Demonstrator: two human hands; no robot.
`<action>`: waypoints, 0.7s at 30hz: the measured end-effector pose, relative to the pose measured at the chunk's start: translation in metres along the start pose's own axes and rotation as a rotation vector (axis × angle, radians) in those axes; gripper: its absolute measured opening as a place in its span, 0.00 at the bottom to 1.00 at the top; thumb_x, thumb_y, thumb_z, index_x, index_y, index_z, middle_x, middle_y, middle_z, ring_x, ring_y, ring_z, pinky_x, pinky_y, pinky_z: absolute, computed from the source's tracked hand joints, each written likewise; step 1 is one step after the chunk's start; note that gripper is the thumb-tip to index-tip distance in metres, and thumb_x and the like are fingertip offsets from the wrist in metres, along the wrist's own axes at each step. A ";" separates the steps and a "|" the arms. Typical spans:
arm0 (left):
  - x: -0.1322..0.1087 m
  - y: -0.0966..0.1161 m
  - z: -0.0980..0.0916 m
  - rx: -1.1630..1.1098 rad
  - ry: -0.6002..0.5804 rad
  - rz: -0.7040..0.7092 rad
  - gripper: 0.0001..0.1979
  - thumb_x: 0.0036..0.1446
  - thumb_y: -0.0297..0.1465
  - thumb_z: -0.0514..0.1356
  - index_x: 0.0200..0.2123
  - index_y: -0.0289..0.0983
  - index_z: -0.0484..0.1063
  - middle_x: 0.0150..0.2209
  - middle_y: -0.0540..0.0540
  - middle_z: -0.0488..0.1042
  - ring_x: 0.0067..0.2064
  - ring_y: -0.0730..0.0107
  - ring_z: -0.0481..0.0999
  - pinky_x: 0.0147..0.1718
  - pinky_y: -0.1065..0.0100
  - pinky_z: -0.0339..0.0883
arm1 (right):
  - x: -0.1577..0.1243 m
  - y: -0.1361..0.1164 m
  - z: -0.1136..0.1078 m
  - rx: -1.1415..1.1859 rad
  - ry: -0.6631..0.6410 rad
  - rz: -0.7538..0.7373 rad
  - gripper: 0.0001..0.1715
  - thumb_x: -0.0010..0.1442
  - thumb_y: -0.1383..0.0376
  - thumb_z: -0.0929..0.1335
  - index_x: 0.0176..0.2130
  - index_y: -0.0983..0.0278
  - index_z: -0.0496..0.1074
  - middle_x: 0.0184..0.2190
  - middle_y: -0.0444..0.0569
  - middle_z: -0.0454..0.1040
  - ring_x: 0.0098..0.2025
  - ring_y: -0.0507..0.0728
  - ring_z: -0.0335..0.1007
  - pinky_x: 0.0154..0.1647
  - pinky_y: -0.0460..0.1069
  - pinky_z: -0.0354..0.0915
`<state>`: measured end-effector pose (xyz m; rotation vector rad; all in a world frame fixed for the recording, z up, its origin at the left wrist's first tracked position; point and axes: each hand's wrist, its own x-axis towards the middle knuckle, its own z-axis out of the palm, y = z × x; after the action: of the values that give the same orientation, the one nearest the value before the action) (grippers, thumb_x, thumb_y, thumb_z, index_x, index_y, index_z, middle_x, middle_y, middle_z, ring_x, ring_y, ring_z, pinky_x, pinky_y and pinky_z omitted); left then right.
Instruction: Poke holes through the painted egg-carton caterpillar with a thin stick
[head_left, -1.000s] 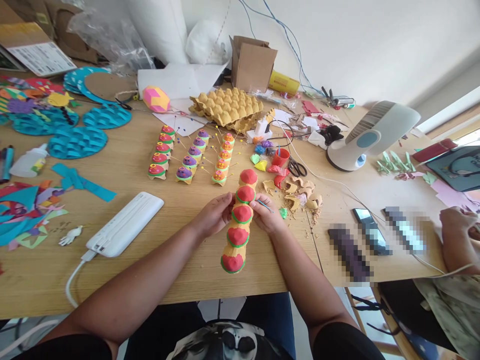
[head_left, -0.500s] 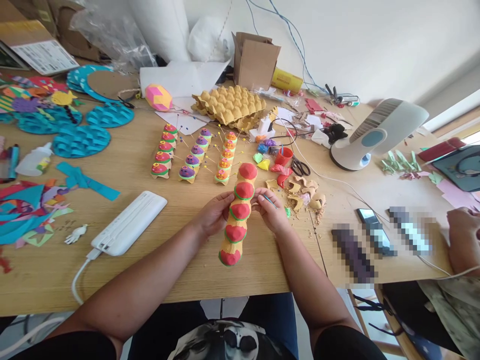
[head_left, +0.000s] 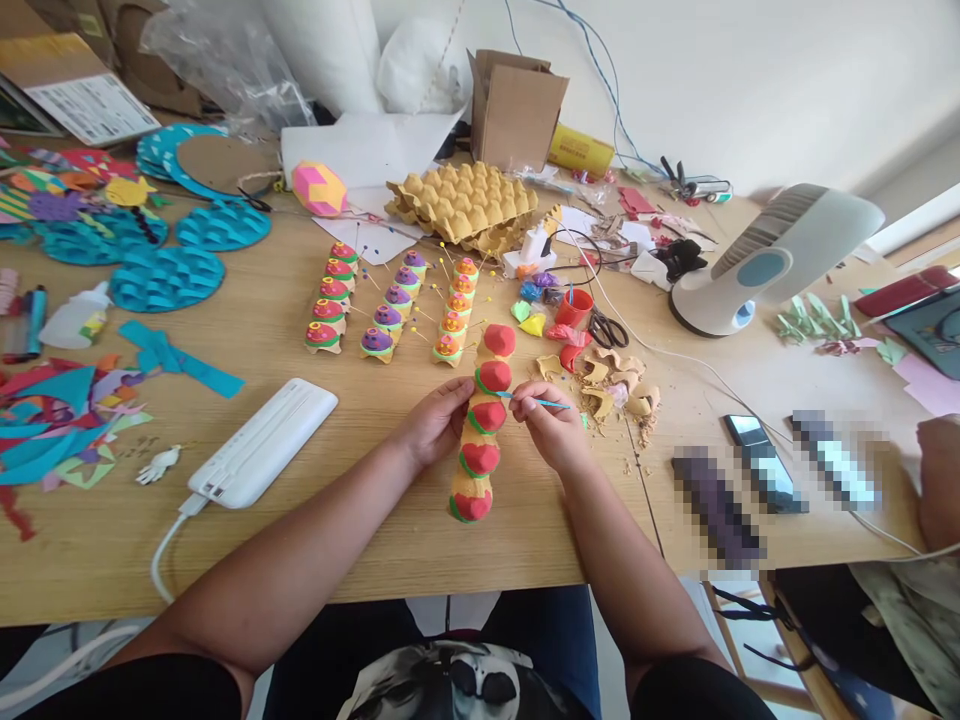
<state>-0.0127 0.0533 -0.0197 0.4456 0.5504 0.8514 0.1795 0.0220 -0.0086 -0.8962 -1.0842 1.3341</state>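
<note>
Most fingertips of your left hand point(head_left: 437, 430) are hidden behind the red-domed strip point(head_left: 480, 459), so you can't see their grip there. The tip of the thin blue tool point(head_left: 553, 404) in your right hand point(head_left: 556, 436) is too small to tell whether it touches. Pixelation blurs 2 flat objects point(head_left: 716, 505) to your right. The right edge cuts off a co-worker's arm point(head_left: 940, 480); the top edge cuts the white roll point(head_left: 326, 55).

Blue stick point(head_left: 556, 405) in right hand point(head_left: 553, 432) turned crosswise; tip now at second-farthest red bump point(head_left: 494, 376)
</note>
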 end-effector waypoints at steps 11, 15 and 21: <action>-0.004 0.002 0.008 0.003 -0.012 0.012 0.09 0.57 0.33 0.70 0.36 0.34 0.78 0.30 0.47 0.81 0.28 0.70 0.79 0.28 0.71 0.75 | 0.001 -0.001 0.006 -0.184 0.090 -0.033 0.21 0.53 0.47 0.78 0.38 0.57 0.77 0.31 0.44 0.74 0.31 0.53 0.66 0.33 0.49 0.65; -0.004 0.001 0.007 -0.013 -0.036 0.012 0.10 0.56 0.33 0.72 0.34 0.34 0.77 0.30 0.47 0.81 0.28 0.70 0.79 0.27 0.71 0.74 | 0.001 -0.002 0.009 -0.270 0.126 -0.068 0.20 0.52 0.47 0.78 0.35 0.58 0.76 0.29 0.43 0.73 0.30 0.53 0.65 0.30 0.49 0.63; -0.002 -0.002 0.005 -0.025 -0.009 0.022 0.10 0.57 0.33 0.71 0.36 0.34 0.77 0.33 0.46 0.82 0.30 0.69 0.80 0.29 0.70 0.76 | -0.002 -0.005 0.011 -0.432 0.101 -0.203 0.17 0.60 0.50 0.74 0.31 0.60 0.76 0.29 0.45 0.71 0.31 0.54 0.64 0.32 0.50 0.62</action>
<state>-0.0100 0.0501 -0.0163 0.4326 0.5270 0.8765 0.1708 0.0188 -0.0013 -1.1202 -1.3719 0.8909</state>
